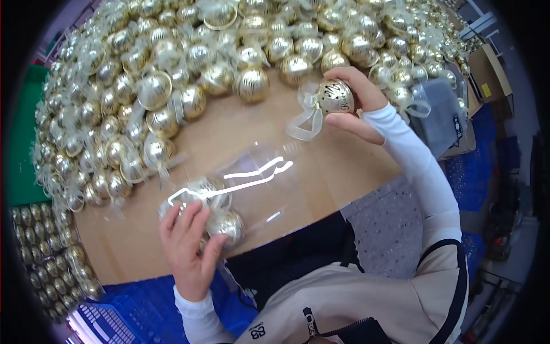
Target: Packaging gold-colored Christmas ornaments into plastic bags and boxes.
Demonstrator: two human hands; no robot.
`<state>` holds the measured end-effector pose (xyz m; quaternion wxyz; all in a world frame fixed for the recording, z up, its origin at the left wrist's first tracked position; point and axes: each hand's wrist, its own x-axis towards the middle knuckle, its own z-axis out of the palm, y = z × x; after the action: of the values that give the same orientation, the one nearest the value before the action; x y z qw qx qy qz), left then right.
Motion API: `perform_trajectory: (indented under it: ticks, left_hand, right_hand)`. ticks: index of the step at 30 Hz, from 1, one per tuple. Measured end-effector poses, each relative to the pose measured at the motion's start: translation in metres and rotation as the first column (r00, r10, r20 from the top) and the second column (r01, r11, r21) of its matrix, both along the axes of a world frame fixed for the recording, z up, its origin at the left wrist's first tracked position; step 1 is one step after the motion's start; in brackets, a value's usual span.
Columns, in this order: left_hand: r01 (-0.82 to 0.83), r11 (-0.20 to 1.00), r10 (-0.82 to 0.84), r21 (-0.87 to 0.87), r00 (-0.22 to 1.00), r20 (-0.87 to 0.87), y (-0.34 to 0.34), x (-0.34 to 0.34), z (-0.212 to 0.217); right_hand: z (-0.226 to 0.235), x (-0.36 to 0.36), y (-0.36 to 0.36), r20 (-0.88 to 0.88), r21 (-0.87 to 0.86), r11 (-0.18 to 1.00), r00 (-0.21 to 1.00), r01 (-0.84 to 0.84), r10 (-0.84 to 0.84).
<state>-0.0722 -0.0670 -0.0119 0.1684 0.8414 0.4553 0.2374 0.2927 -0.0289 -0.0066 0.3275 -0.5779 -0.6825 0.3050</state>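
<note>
My right hand [364, 100] is closed around a gold Christmas bauble [336, 97] with dark printed lettering. A sheer whitish ribbon bow [306, 121] hangs off its left side, with a loose loop. Below and to the left, a clear plastic bag [258, 192] lies flat on the cardboard, shining with glare. Several baubles [228, 228] are inside its left end. My left hand [192, 243] rests on that end, fingers spread over the bagged baubles and thumb apart beside one of them.
A great heap of gold beribboned baubles [252, 85] covers the far and left parts of the cardboard-topped table [344, 172]. Clear plastic bags [435, 112] and an open cardboard box [490, 74] stand at right. Blue crates [143, 309] and trays of baubles [48, 258] sit lower left.
</note>
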Motion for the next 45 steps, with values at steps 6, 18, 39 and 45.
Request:
perform_trajectory:
  ticks: [6, 18, 39, 45]
  left_hand:
    - [0.005, 1.000, -0.006, 0.029, 1.000, 0.026, 0.002, 0.000, -0.006]
    - [0.006, 0.999, -0.007, 0.053, 1.000, 0.021, -0.004, -0.001, -0.006]
    - [0.023, 0.998, -0.011, 0.058, 0.980, -0.199, 0.008, 0.009, 0.012]
    - [0.311, 0.951, -0.310, -0.003, 0.950, -0.043, 0.024, 0.025, 0.021]
  right_hand:
    - [-0.042, -0.003, -0.026, 0.623, 0.481, 0.852, 0.764, -0.207, -0.166]
    - [-0.041, -0.002, -0.054, 0.493, 0.270, 0.935, 0.867, -0.228, 0.069]
    - [-0.012, -0.020, -0.021, -0.212, -0.376, 0.849, 0.926, -0.371, 0.311]
    - [-0.044, -0.080, 0.001, -0.390, -0.129, 0.839, 0.805, -0.528, 0.446]
